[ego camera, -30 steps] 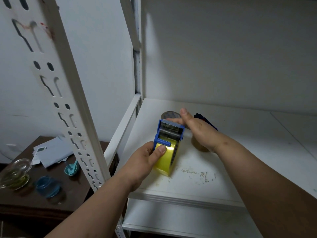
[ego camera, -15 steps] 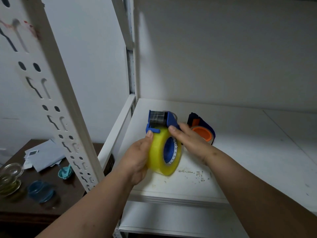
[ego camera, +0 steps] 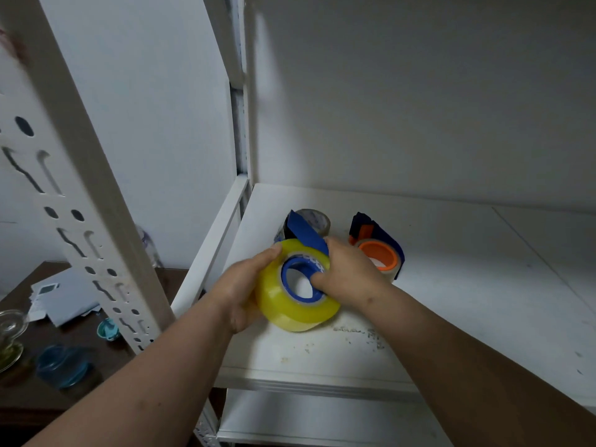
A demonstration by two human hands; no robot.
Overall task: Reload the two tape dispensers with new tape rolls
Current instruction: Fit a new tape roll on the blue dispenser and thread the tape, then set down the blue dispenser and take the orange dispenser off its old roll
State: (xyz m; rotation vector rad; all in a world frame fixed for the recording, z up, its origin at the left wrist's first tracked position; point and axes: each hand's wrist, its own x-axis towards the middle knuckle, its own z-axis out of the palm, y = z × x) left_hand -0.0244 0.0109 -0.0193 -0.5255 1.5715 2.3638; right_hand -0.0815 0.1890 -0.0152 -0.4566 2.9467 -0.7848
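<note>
Both hands hold a yellow tape roll on a blue dispenser above the white shelf.

At frame centre, the left hand [ego camera: 240, 293] curls round the left side of the yellow tape roll [ego camera: 298, 304], mounted on the blue tape dispenser [ego camera: 306, 233]; the right hand [ego camera: 350, 274] grips its right side, thumb in the blue core. Behind sits a spare tape roll [ego camera: 314, 219]; right of centre, a second dispenser [ego camera: 379, 245] with an orange core rests on the shelf [ego camera: 451, 285].

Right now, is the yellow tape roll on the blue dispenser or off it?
On it: the yellow tape roll surrounds the blue dispenser hub.
</note>
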